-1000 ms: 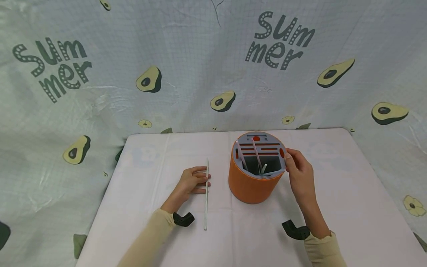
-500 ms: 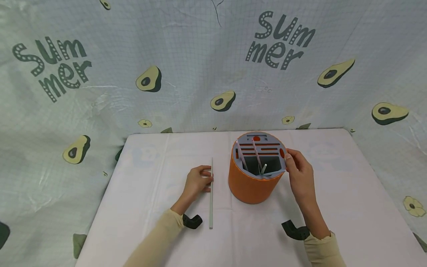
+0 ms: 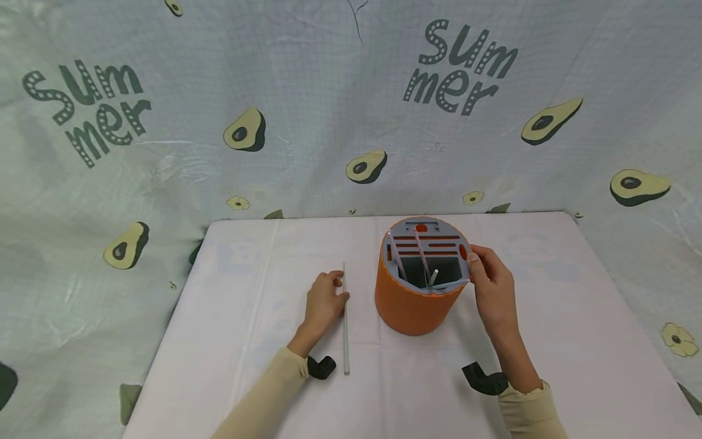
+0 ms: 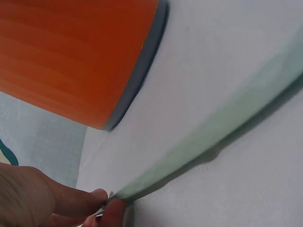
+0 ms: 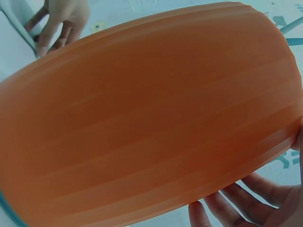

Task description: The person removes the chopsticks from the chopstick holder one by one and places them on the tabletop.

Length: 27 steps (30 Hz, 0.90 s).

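Note:
An orange round utensil holder (image 3: 415, 308) with a grey slotted top (image 3: 439, 228) stands upright on the table. My right hand (image 3: 493, 286) grips its right side, thumb at the rim and fingers along the wall; the right wrist view shows those fingers (image 5: 253, 201) against the orange surface. To the left, my left hand (image 3: 325, 300) pinches a thin pale green stick (image 3: 346, 341), straw-like, between thumb and fingertips near its far part. In the left wrist view the stick (image 4: 203, 137) runs close over the white cloth, and the holder (image 4: 71, 52) is beside it.
Two thin pink sticks (image 3: 421, 253) and a short pale one (image 3: 434, 277) lean in the holder's dark compartment. A white cloth covers the table (image 3: 565, 292). Behind hangs a curtain (image 3: 318, 73) printed with avocados and lettering.
My left hand has moved slightly right with the stick, and its spread fingers have drawn in to a pinch. The right hand and the holder have stayed put.

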Each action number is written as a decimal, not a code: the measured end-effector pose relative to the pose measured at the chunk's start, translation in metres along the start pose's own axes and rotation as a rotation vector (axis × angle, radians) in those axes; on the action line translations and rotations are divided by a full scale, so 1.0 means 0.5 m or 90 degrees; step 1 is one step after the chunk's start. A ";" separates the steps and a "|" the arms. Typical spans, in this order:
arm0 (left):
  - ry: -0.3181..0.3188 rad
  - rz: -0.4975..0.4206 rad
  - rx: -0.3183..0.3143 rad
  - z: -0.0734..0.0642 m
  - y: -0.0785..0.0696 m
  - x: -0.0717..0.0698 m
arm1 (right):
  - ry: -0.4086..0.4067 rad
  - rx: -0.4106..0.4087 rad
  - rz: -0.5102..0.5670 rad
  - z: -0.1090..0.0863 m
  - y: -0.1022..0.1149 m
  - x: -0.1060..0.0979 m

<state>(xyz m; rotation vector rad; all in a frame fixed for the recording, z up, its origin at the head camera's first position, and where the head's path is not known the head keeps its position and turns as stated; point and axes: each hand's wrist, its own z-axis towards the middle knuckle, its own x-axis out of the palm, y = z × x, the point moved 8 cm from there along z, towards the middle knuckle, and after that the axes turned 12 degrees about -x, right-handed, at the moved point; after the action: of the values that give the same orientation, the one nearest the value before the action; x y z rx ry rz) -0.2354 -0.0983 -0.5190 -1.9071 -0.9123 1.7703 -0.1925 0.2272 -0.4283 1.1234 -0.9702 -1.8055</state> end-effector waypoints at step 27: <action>-0.129 0.064 0.094 -0.062 -0.127 -0.112 | 0.055 0.015 -0.006 0.005 0.015 0.002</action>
<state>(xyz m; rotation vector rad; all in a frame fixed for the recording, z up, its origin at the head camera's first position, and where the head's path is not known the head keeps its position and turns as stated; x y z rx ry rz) -0.2173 -0.0864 -0.4315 -1.7319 -0.7389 2.0583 -0.1936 0.2238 -0.4213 1.2125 -0.9395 -1.7422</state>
